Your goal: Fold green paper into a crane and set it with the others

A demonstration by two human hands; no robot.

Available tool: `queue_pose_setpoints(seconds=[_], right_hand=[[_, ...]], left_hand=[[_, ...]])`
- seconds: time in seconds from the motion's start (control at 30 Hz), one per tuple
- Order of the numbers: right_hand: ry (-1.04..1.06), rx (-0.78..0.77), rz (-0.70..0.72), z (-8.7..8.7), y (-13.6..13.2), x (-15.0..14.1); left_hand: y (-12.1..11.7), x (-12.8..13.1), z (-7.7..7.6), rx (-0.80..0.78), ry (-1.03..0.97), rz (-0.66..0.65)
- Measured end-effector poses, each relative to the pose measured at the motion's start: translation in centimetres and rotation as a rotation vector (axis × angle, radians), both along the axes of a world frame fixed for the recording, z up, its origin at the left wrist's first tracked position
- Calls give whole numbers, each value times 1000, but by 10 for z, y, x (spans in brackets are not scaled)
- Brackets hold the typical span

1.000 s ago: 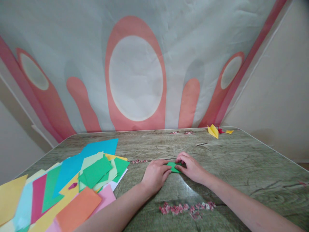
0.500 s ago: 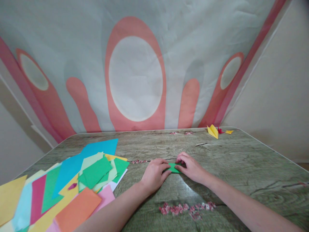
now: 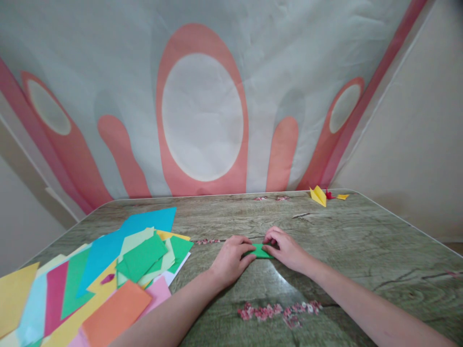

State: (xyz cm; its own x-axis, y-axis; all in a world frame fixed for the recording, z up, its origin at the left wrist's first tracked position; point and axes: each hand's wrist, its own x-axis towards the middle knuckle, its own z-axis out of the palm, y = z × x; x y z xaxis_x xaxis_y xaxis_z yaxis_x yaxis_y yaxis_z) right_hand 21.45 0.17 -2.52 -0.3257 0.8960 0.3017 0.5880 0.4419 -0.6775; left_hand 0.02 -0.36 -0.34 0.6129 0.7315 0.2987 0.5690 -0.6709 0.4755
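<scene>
A small green piece of folded paper (image 3: 261,251) lies on the wood-patterned table between my two hands. My left hand (image 3: 233,259) grips its left end, with fingertips on top and the thumb at the near edge. At the other end, my right hand (image 3: 284,248) pinches the paper between thumb and curled fingers. Both hands partly cover the paper, so its full shape is hidden.
Coloured paper sheets are piled at the left, with an orange sheet (image 3: 115,313), a green sheet (image 3: 142,257) and a blue sheet (image 3: 152,220) among them. A folded yellow paper shape (image 3: 319,196) and a small red one (image 3: 329,194) stand at the far right edge.
Almost nothing differs. Both hands keep their hold on the green paper; the right fingers have shifted very slightly, and the view has moved a little.
</scene>
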Motion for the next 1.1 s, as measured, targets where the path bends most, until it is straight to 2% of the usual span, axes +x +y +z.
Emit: queue_pose_setpoints(seconds=[0.53, 0.8, 1.1], right_hand=[[-11, 20, -9, 0, 0, 0], [-55, -14, 21, 6, -4, 0], [-69, -27, 26, 4, -1, 1]], left_hand=[[-3, 1, 2, 20, 9, 37], [-3, 2, 1, 26, 13, 45], [-3, 1, -1, 44, 53, 59]])
